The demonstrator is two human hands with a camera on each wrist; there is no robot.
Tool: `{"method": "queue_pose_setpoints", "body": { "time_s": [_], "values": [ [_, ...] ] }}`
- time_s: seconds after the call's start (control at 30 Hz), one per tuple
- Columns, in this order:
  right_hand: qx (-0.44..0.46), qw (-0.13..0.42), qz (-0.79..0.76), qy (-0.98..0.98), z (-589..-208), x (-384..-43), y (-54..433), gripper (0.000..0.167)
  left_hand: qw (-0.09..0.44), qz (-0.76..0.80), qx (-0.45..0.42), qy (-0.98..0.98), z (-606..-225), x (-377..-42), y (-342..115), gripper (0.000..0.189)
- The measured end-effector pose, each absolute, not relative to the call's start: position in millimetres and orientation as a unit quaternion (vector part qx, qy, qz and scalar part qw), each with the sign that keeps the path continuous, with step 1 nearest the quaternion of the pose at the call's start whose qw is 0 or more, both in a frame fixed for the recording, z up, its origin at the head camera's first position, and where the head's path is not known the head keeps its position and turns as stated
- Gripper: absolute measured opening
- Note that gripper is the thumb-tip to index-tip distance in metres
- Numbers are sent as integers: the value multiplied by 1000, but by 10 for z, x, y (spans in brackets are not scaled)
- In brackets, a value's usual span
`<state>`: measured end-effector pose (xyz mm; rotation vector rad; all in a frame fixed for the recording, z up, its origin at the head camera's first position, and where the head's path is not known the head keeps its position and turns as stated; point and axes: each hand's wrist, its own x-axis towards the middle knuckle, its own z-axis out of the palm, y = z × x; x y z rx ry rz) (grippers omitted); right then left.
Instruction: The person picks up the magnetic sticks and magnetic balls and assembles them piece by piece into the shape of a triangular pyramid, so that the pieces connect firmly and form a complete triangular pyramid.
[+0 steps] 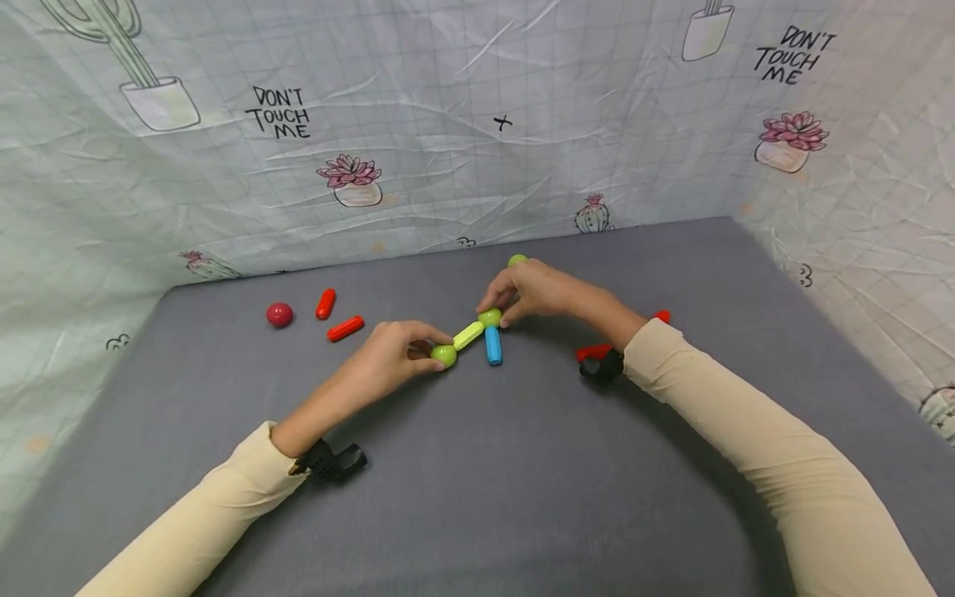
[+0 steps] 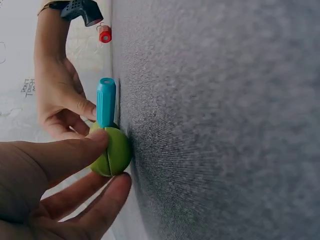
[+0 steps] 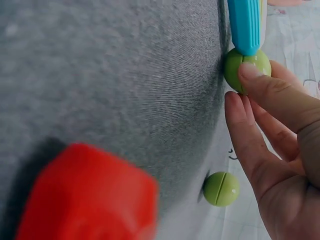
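My left hand (image 1: pixel 388 358) pinches a green ball (image 1: pixel 443 356) between thumb and fingers, low over the grey table. A yellow rod (image 1: pixel 468 336) runs from that ball up to a second green ball (image 1: pixel 489 317), which my right hand (image 1: pixel 533 292) holds by thumb and fingertips. From this second ball a blue rod (image 1: pixel 493 345) points toward me; its ribbed side and free end show in the left wrist view. The left-hand ball (image 2: pixel 117 152) has a seam round it and hides most of the other ball there.
A third green ball (image 1: pixel 517 259) lies behind my right hand. At the left are a red ball (image 1: pixel 279 314) and two red rods (image 1: pixel 325 303). Under my right wrist lies another red rod (image 1: pixel 593 352), with a red piece (image 1: pixel 661 316) beyond. A printed cloth (image 1: pixel 448 124) hangs behind the table.
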<state>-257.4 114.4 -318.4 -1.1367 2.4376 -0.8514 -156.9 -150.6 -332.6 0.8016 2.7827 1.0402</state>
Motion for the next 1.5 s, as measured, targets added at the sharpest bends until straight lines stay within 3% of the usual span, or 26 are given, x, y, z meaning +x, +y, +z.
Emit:
{"method": "queue_pose_setpoints", "body": {
  "time_s": [0.77,1.5],
  "values": [
    [-380,112,-281,874,-3130,-2508,1302,33,52,363,218,904,-3298,-1702,-1421,28],
    [-274,73,-242,928,-3048,-2175,2772,28,71,365,202,906,-3321,-1769,-1453,31]
  ]
}}
